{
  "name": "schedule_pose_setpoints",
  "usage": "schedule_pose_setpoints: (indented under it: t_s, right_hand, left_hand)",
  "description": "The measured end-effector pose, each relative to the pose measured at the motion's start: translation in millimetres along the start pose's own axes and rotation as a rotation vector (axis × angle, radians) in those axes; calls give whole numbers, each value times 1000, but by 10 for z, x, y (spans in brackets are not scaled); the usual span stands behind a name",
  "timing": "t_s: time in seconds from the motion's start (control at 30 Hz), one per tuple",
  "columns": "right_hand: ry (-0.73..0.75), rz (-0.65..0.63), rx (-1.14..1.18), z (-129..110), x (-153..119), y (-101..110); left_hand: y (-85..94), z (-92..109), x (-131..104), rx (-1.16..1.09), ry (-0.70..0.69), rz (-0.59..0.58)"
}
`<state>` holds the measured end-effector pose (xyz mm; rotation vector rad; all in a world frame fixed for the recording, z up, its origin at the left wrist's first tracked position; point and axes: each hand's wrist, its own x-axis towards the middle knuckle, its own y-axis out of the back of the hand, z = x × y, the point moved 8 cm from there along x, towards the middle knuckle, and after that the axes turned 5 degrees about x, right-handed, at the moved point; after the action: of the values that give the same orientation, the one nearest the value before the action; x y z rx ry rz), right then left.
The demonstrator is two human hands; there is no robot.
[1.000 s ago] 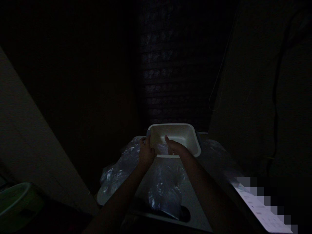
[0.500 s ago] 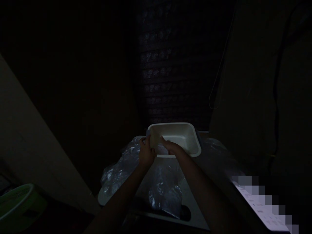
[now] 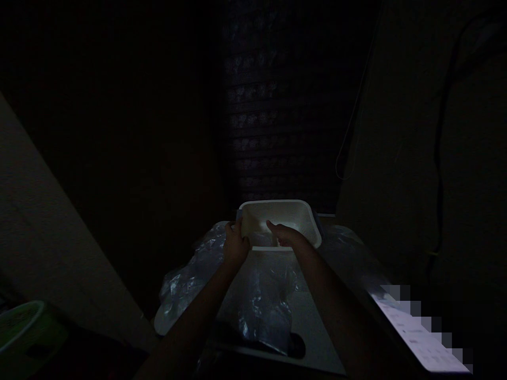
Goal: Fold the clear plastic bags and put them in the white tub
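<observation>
A white rectangular basin (image 3: 304, 211) stands at the far side of a pale surface (image 3: 317, 327), over which clear plastic sheeting (image 3: 261, 306) is spread. At the basin's left end is my left hand (image 3: 236, 244), its fingers bent round the rim by a bluish handle. My right hand (image 3: 284, 235) reaches over the near rim into the basin, thumb up. Something pale and see-through lies in the basin between my hands; whether my right hand grips it is too dark to tell.
A green tub (image 3: 34, 327) is at the lower left. A lit, partly pixelated screen (image 3: 423, 332) is at the lower right. Behind the basin rises a dark ribbed shutter (image 3: 257, 121); a cable (image 3: 439, 158) hangs on the right wall.
My right hand has moved slightly right inside the basin. My left hand stays at the left rim. The whole view has shifted a little.
</observation>
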<state>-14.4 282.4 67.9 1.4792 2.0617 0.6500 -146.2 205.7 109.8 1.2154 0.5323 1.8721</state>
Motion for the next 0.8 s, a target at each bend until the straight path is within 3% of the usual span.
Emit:
schedule_pose_setpoints:
  t_s: [0.1,0.27,0.53,0.67,0.8]
  right_hand:
    - [-18,-21,-129,13,-43,139]
    - [122,58,-258,-117,-131,377]
    - [373,121,-368,-275,-304,460]
    - [440,189,-333,-284,-327,471]
    - [456,318,-232,-306,-451,600]
  left_hand:
    - [-28,-29,86,-21,17,13]
    - [-110,-110,266,-54,77,20]
    - [-209,-195,490,-126,173,-3]
    - [-222,-165,493,-115,118,-30]
    - [-95,-81,421,-50,32,20]
